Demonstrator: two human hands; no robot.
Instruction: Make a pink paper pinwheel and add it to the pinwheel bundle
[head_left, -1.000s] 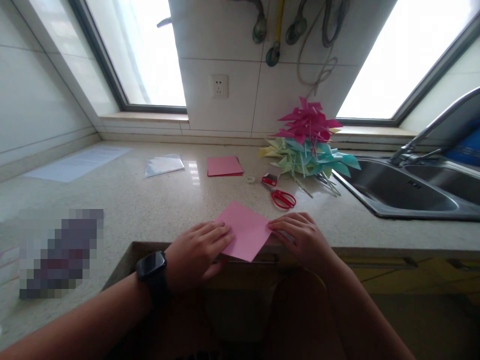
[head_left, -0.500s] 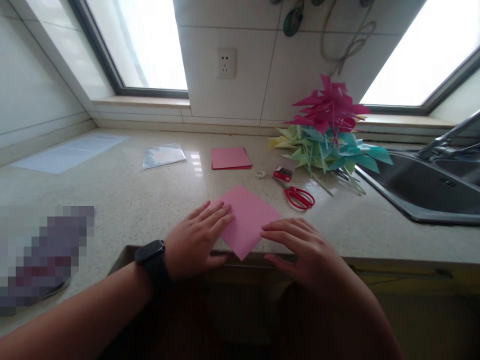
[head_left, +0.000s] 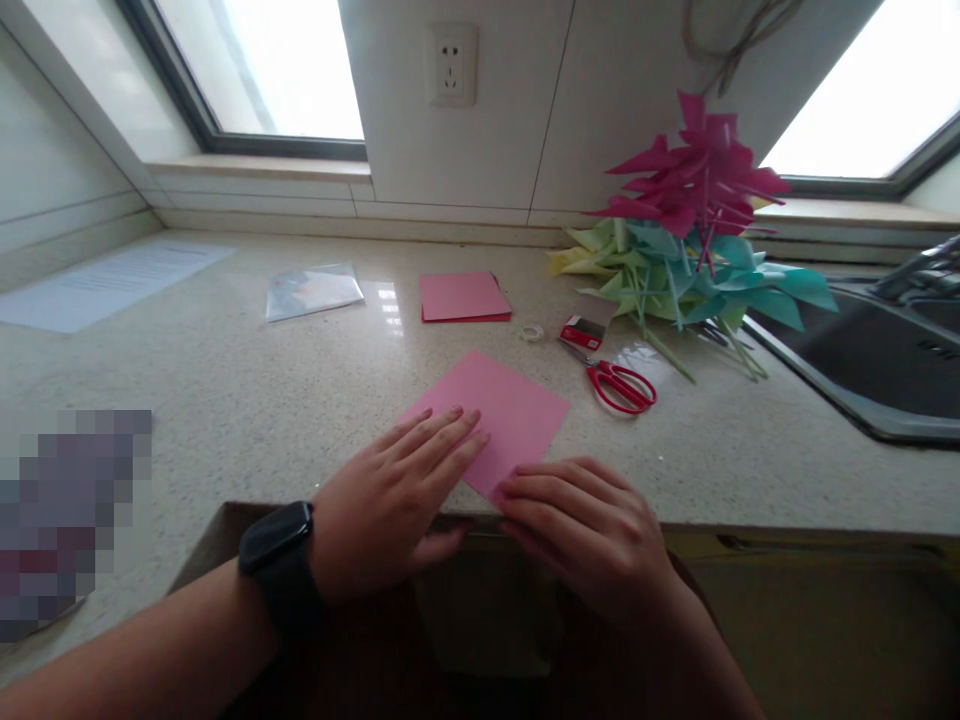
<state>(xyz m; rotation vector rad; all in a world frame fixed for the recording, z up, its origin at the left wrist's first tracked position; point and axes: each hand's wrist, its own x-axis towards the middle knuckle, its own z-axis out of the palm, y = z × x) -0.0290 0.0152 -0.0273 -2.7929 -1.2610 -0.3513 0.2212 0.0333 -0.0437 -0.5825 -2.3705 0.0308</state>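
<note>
A pink paper square (head_left: 504,408) lies turned like a diamond near the front edge of the speckled stone counter (head_left: 225,400). My left hand (head_left: 390,505), with a black watch on the wrist, rests flat on the paper's left side, fingers spread. My right hand (head_left: 581,525) presses its fingertips on the paper's near corner at the counter edge. Neither hand lifts the sheet.
Farther back lie a stack of pink paper (head_left: 463,296), a clear plastic sleeve (head_left: 311,290), a tape roll (head_left: 532,333), a small red box (head_left: 581,330) and red scissors (head_left: 619,383). A heap of pink, green and teal paper pinwheels (head_left: 690,240) sits beside the sink (head_left: 885,370). A white sheet (head_left: 105,285) lies far left.
My right hand has slid from the paper's right corner to its near corner. The left hand has shifted a little onto the sheet. The view has tilted down and closer.
</note>
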